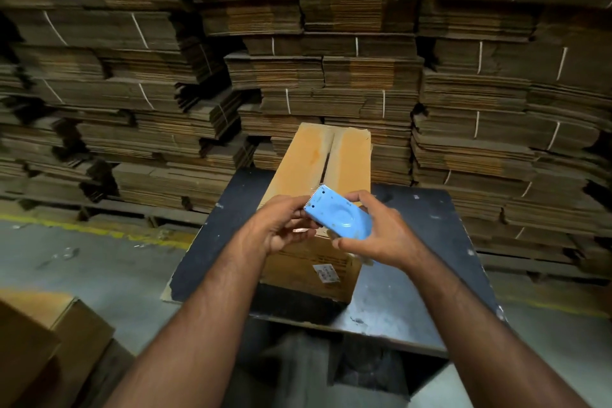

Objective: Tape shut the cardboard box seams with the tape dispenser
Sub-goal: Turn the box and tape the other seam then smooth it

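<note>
Head view shows the right hand (374, 235) gripping the blue tape dispenser (337, 217) above the cardboard box (318, 159) on the tabletop (414, 215), while the left hand (281, 225) pinches at its toothed end. It looks light, rigid plastic; hold the body, clear of the serrated blade.

Both hands hold a blue tape dispenser (337, 217) above the near end of a cardboard box (318, 159). The right hand (374, 235) grips its body, while the left hand (281, 225) pinches at its toothed edge. The box stands on a dark table (430, 242), its top seam gaping open. Strapped stacks of flattened cardboard (331, 43) fill the background.
</note>
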Demonstrator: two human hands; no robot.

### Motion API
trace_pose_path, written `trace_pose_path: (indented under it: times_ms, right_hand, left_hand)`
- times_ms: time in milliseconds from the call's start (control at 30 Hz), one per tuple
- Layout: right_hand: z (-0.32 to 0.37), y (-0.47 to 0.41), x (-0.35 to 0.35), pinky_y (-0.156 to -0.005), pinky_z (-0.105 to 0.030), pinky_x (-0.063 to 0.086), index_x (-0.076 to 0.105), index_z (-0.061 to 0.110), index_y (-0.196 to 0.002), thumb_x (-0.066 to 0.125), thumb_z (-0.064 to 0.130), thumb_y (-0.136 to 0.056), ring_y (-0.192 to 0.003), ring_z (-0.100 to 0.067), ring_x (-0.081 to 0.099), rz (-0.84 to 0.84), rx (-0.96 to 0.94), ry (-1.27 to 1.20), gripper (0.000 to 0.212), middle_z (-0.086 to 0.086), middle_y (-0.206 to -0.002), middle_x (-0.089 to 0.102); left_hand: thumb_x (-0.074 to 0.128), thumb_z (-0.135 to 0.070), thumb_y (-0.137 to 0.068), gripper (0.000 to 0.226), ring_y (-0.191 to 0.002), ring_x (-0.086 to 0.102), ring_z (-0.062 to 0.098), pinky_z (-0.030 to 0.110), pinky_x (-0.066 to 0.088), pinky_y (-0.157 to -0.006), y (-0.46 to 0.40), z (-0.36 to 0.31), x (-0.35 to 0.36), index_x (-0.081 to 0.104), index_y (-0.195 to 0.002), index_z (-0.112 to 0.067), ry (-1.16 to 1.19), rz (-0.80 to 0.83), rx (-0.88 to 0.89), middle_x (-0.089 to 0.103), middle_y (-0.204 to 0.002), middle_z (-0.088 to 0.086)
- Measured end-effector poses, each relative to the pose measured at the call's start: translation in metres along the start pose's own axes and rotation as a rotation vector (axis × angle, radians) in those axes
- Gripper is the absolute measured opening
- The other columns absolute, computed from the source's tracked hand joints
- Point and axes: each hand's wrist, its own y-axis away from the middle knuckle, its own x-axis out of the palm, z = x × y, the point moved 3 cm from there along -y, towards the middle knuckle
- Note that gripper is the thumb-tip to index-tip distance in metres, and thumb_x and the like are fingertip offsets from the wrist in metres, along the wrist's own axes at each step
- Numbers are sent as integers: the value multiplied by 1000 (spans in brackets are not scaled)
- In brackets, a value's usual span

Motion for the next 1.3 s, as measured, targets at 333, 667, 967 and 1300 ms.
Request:
trace_pose_path:
  times_ms: [333,667,967,1300]
  right_hand:
    - [-25,-48,-12,-64,-31,53,40,42,-128,78,53,-68,-82,-14,57,67,-90,327,72,7,-105,61]
    - [4,-91,-4,-62,-29,47,31,24,-136,63,57,-87,-83,-19,56,104,-364,563,67,-4,-112,62]
    - [23,-105,0,-66,-30,48,38,29,-140,67,57,-83,-90,-18,60,69,-422,611,70,1,-114,65]
    - [35,-109,27,-71,-35,55,35,32,-143,66,59,-81,-102,-19,60,76,-338,618,74,3,-125,63]
  left_hand:
    - [67,-11,-90,9,-59,67,10,24,46,-53,-24,-21,5,75,-88,-9,-497,-258,303,76,-79,3]
    - [68,-21,-93,13,-65,63,11,26,45,-56,-31,-39,-21,73,-84,-14,-457,-343,392,73,-76,-1]
    - [78,-33,-86,16,-83,68,12,36,58,-71,-41,-41,-50,74,-75,-22,-487,-493,486,73,-81,-7]
    - [68,-27,-93,20,-77,66,17,37,54,-65,-46,-29,-76,68,-74,-19,-259,-518,420,71,-76,-4]
